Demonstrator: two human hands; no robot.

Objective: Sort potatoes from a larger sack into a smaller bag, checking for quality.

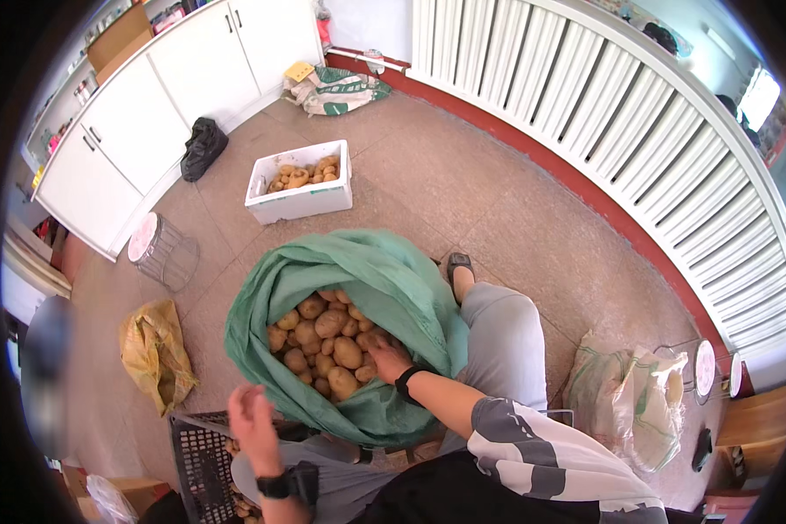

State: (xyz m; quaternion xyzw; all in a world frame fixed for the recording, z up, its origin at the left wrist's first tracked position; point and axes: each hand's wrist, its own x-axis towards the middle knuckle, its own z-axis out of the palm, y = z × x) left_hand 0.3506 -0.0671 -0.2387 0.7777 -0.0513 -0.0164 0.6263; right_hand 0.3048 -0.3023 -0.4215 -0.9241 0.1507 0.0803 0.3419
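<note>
A large green woven sack point(367, 255) stands before me with its mouth rolled down, full of potatoes point(331, 324). My right hand point(390, 360) reaches into the sack at its right side, fingers on the potatoes; whether it grips one is hard to tell. My left hand point(252, 419) is raised, slightly blurred, near the sack's lower left rim and above a black plastic crate point(200, 465). I see nothing held in it, and its fingers are partly spread. Part of the crate's contents, more potatoes, shows beside my left forearm.
Beyond the sack, a white foam box point(301, 209) holds potatoes. A yellow woven bag point(157, 354) and a wire stool point(164, 249) stand left. White woven sacks point(622, 399) lie right, near more stools. A black bag point(203, 147) rests by white cabinets; a radiator point(596, 105) lines the wall.
</note>
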